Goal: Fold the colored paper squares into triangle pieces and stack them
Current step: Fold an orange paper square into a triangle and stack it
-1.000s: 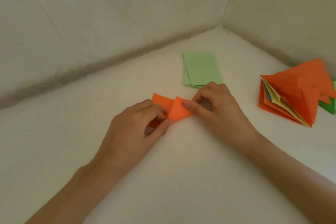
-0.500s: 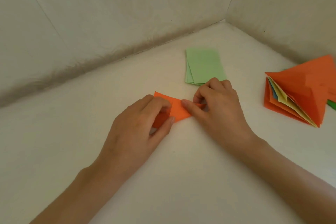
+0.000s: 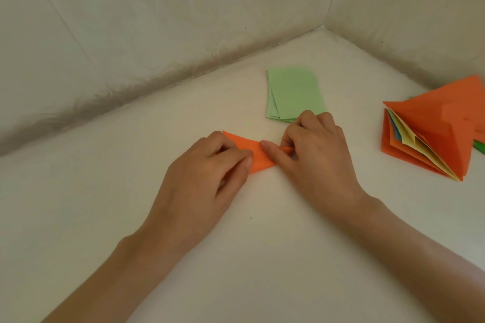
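- The orange paper [image 3: 258, 158] is a thin, matte sheet, part-folded into a narrow strip with a crisp crease; it lies on the white surface [image 3: 236, 257], between the two hands and near the middle of the view.
- Its long axis runs left to right, sloping slightly; the far-left corner points up and away, while the right end disappears under the right hand's fingers.
- Left hand [image 3: 207, 178]: fingers curled together, thumb and forefinger clamped on the strip's left end, knuckles covering most of that end.
- Right hand [image 3: 315, 157]: thumb laid flat along the strip towards the left; the other fingers bent over and pinching the right end.
- A small stack of pale green sheets [image 3: 295, 92], smooth and rectangular, lies just beyond the right hand, slightly fanned at its left edge; long side running away from the person.
- At the right, a pile of folded pieces [image 3: 433, 136], mostly orange with yellow and blue layers showing at its open edge; a dark green scrap [image 3: 479, 151] pokes out beside it.
- The surface looks soft and faintly grainy; pale, mottled walls [image 3: 157, 21] meet in a corner behind.
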